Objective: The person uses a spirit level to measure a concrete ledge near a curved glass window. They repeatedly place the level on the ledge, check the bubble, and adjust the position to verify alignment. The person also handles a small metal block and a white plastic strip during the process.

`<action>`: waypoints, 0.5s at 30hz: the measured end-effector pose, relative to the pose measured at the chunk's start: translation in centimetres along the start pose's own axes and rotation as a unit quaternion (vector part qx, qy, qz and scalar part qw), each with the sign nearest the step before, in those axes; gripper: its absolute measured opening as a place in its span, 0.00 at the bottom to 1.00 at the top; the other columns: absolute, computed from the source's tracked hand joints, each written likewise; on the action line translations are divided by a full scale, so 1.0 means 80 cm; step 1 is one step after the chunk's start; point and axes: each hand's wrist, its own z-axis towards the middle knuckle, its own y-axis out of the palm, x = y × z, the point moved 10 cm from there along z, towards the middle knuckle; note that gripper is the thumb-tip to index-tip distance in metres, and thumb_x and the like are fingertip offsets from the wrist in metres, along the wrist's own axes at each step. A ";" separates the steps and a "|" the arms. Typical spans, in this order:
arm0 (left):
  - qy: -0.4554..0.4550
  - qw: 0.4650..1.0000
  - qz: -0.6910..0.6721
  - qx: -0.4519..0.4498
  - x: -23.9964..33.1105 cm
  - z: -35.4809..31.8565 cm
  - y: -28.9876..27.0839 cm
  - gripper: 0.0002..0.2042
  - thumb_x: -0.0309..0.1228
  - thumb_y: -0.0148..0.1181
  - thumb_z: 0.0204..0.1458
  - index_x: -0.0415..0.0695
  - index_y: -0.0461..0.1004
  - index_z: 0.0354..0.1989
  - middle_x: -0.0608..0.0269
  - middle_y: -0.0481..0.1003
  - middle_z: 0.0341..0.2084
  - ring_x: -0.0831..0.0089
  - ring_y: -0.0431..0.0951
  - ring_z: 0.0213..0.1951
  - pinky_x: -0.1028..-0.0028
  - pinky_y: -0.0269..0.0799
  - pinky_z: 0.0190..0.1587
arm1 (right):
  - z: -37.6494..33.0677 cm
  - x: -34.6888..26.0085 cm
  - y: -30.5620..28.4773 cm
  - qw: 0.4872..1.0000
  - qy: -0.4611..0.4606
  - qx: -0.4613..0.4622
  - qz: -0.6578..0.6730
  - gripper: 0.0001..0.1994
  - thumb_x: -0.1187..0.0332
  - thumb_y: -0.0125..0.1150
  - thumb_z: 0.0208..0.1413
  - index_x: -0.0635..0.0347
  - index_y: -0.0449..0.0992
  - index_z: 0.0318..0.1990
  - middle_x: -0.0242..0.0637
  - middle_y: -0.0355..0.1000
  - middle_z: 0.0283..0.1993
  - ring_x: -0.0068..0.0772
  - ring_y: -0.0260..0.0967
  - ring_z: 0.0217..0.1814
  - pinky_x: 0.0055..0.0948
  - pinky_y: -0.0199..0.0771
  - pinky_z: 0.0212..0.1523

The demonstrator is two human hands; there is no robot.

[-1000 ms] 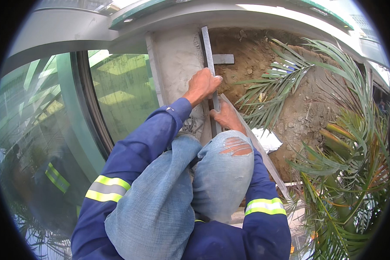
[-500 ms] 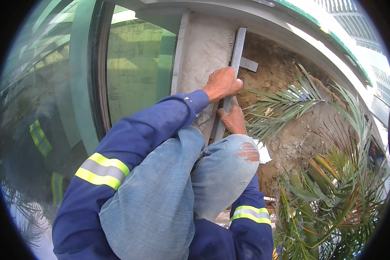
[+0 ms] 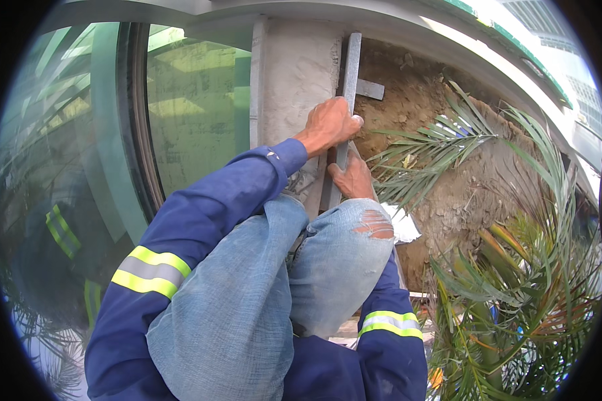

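Note:
My left hand [image 3: 330,125] is closed around a long grey metal bar [image 3: 352,70], with the thumb on its right side. Closer to my knees, my right hand [image 3: 353,178] grips the same bar from its right side, fingers partly hidden behind it. The bar lies along the right edge of a plastered cement ledge [image 3: 294,80]. A short flat grey piece [image 3: 370,89] sticks out to the right beyond my left hand; whether it joins the bar I cannot tell. The bar's near end is partly covered by my raised knee.
Left of the ledge stands a reflective glass pane [image 3: 197,113] in a dark frame. To the right are bare soil [image 3: 448,200], a cut palm frond [image 3: 441,147], a white scrap [image 3: 403,226] and a leafy palm [image 3: 502,314]. A curved pale wall edge [image 3: 475,53] bounds the far side.
The whole view has shifted, so the bar, ledge and hands appear slightly further left and up. Both hands keep the same hold on the bar.

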 end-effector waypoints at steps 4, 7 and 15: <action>-0.003 1.000 0.000 -0.006 0.002 0.001 0.002 0.22 0.43 0.62 0.52 0.28 0.76 0.34 0.34 0.81 0.33 0.41 0.83 0.39 0.51 0.77 0.45 | 0.002 0.004 -0.001 1.000 -0.002 0.003 -0.004 0.30 0.56 0.63 0.49 0.68 0.75 0.56 0.70 0.77 0.48 0.73 0.74 0.54 0.56 0.72 0.58; -0.011 1.000 0.015 0.004 0.001 0.002 0.001 0.23 0.43 0.61 0.51 0.27 0.77 0.36 0.34 0.81 0.34 0.41 0.83 0.40 0.51 0.77 0.45 | 0.000 -0.004 -0.006 1.000 -0.001 0.006 -0.005 0.26 0.60 0.61 0.50 0.67 0.77 0.55 0.67 0.77 0.47 0.72 0.74 0.54 0.57 0.72 0.58; -0.027 0.999 0.012 0.028 -0.015 0.000 0.001 0.27 0.44 0.62 0.49 0.26 0.75 0.44 0.31 0.81 0.35 0.40 0.84 0.40 0.51 0.78 0.46 | 0.005 -0.006 -0.001 0.994 -0.021 0.015 -0.102 0.23 0.58 0.63 0.53 0.71 0.78 0.48 0.63 0.80 0.39 0.70 0.78 0.44 0.58 0.75 0.54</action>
